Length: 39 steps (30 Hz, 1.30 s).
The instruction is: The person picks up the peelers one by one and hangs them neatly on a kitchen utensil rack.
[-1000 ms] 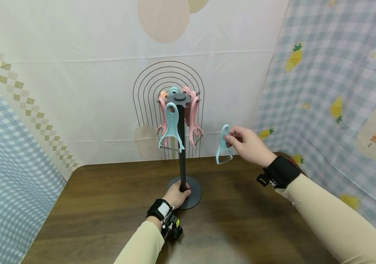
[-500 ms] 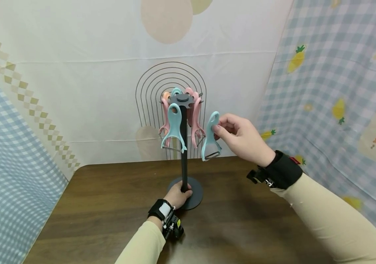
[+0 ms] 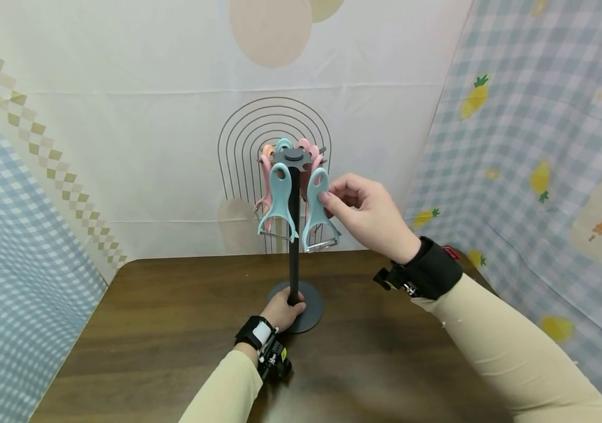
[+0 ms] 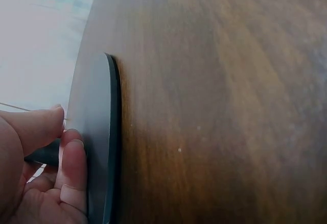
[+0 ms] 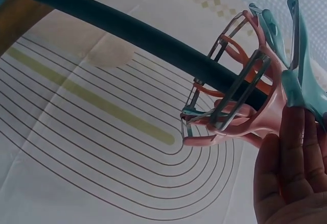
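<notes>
A dark upright stand (image 3: 293,264) with a round base and a hooked top stands on the table. My left hand (image 3: 282,311) grips its post low down, just above the base (image 4: 99,132). In my right hand (image 3: 366,211) a light blue peeler (image 3: 315,202) is pinched by the handle, its loop close to the front right of the hooked top (image 3: 293,156). Another light blue peeler (image 3: 281,197) hangs at the front left. Pink peelers (image 5: 273,109), an orange one (image 5: 245,60) and a further blue one hang around the post, partly hidden behind one another.
The brown wooden table (image 3: 184,329) ends at a white patterned cloth (image 3: 174,176) behind the stand. Checked cloth (image 3: 512,176) closes off the right side, and more checked cloth (image 3: 20,282) the left.
My right hand has brought its blue peeler leftward and up, from beside the stand to the hooked top, now overlapping a pink peeler. The left hand keeps its hold on the post.
</notes>
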Motion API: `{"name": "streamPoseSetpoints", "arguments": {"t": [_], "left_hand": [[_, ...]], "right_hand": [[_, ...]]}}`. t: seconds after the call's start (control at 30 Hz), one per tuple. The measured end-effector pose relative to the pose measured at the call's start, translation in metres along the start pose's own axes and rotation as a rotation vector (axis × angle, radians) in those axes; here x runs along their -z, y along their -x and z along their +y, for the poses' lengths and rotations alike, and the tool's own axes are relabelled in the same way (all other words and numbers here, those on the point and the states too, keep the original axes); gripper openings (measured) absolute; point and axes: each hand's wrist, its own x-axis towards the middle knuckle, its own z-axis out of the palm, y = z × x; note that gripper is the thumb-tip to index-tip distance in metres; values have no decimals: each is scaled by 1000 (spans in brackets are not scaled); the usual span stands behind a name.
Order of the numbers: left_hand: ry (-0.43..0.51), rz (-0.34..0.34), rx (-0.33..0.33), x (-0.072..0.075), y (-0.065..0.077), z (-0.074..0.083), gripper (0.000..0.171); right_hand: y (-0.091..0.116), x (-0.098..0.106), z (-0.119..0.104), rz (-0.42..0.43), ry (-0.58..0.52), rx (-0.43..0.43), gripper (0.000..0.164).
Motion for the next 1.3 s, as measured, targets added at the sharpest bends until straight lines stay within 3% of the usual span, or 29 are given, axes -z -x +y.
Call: {"name": "streamPoseSetpoints", "arguments": {"t": [0.43, 1.3], "left_hand": [[1, 19, 6, 0, -1, -9, 10], [-12, -17, -28, 3, 5, 4, 11]], "right_hand": [[-7, -6, -5, -42, -18, 12, 7], [-7, -9, -3, -23, -84, 22, 8]]}}
